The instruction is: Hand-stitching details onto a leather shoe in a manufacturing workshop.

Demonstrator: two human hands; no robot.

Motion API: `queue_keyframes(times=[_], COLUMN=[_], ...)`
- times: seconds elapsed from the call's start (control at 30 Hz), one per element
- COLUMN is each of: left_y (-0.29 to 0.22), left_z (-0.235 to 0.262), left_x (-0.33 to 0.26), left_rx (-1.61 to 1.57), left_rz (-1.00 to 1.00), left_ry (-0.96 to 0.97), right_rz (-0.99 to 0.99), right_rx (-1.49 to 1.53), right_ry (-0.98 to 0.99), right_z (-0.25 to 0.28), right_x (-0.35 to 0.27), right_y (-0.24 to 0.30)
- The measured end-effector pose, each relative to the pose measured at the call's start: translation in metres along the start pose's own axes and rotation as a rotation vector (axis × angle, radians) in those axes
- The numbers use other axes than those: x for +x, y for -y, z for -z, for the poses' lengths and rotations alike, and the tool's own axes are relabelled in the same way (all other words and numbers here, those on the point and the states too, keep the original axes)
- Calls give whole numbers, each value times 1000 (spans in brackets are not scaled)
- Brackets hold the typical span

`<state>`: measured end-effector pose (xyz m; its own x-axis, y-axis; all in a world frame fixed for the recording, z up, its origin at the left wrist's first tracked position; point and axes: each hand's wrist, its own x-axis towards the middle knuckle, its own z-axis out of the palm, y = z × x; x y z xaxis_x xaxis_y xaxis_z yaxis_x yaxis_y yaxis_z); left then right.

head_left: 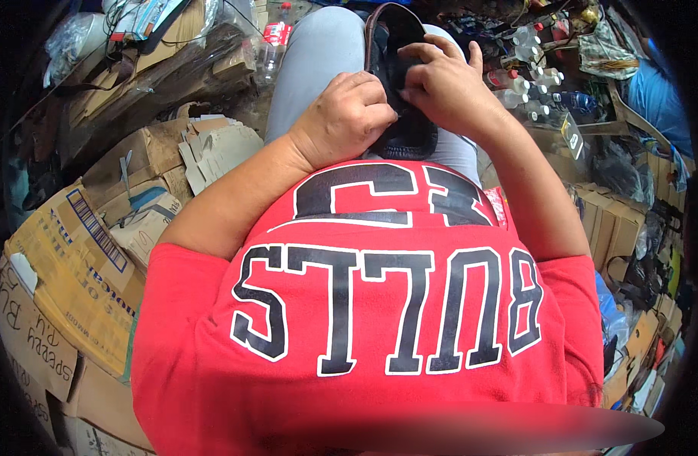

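Red shirt [398, 304]: fills 6 o'clock, nearest the camera; a blurred patch [547, 427] near 5 hides its lower edge.
Left hand [343, 114]: at 12 o'clock, fingers curled in against the shoe's near-left side, probably to steady it; I cannot tell whether they pinch anything.
Right hand [457, 85]: at 1 o'clock, fingers loosely parted over the opening, little finger raised; fingertip contact is unclear.
Black shoe [389, 64]: just past 12, lying lengthwise on the lap, seemingly so that the thighs support it; its interior is too dark to read, and the far end is cut off.
Pale trousers [318, 45]: knees at 12, partly covered by shoe and arms.
Cardboard [75, 258]: stacked around 9, apparently pushed aside.
Plastic bottles [525, 83]: clustered between 1 and 2; clutter beyond blurs together.
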<state>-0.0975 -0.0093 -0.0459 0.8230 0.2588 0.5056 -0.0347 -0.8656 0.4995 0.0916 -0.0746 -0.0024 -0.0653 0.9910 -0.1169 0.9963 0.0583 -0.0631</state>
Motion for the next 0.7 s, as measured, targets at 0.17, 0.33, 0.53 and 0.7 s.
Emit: queue_keyframes(times=[0.17, 0.33, 0.53, 0.7], left_y=[3, 5, 2, 7], left_z=[-3, 0, -5, -13], left_x=[3, 12, 37, 49], left_rx=[-52, -125, -226, -61], left_rz=[17, 93, 383, 376], left_ry=[31, 25, 66, 264], right_rz=[-102, -135, -130, -63], right_rx=[381, 955, 1363, 856], right_ry=[-316, -532, -662, -653], right_z=[-9, -4, 1, -21], right_x=[25, 34, 28, 15], right_y=[-6, -13, -32, -28])
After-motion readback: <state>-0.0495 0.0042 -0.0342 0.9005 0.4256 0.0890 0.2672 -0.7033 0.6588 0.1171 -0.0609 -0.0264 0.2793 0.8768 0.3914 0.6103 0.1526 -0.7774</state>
